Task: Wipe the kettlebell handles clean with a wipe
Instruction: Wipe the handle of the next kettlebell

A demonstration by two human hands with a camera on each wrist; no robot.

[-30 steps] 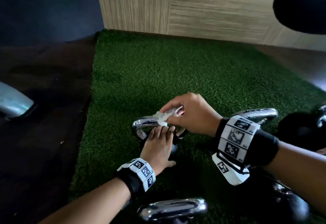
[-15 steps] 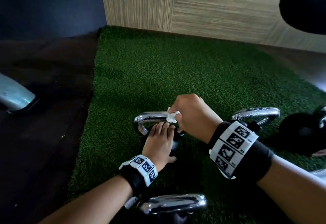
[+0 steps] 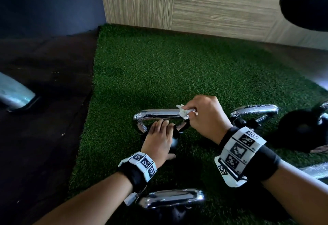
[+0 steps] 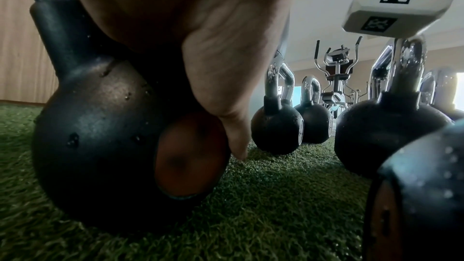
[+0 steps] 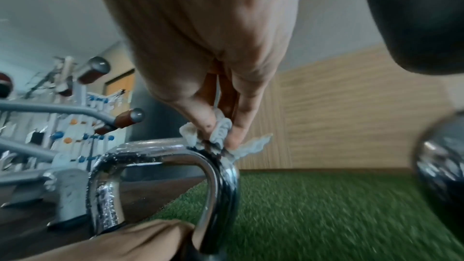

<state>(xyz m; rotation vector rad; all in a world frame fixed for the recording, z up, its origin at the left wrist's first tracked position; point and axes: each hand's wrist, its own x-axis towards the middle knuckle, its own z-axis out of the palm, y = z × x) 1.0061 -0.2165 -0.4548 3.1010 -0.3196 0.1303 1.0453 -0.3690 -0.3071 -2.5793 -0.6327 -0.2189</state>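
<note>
A black kettlebell [image 4: 100,136] with a chrome handle [image 3: 158,114] stands on green turf [image 3: 177,68]. My right hand [image 3: 205,116] pinches a crumpled white wipe [image 3: 183,112] and presses it on the handle's right end, at the bend [image 5: 220,166]. The wipe [image 5: 218,132] sits between thumb and fingertips. My left hand [image 3: 159,139] lies flat on the kettlebell's black body just below the handle, fingers straight, palm [image 4: 200,37] against the ball. Water drops show on the chrome.
More kettlebells stand close: one chrome handle [image 3: 172,198] near me, another [image 3: 253,110] to the right, several others [image 4: 276,124] behind. A wooden wall [image 3: 213,3] backs the turf. Dark floor [image 3: 44,118] and a grey machine foot [image 3: 14,95] lie left.
My right hand has slid the wipe rightward along the handle, from its middle to the right bend. The left hand has stayed pressed on the kettlebell body.
</note>
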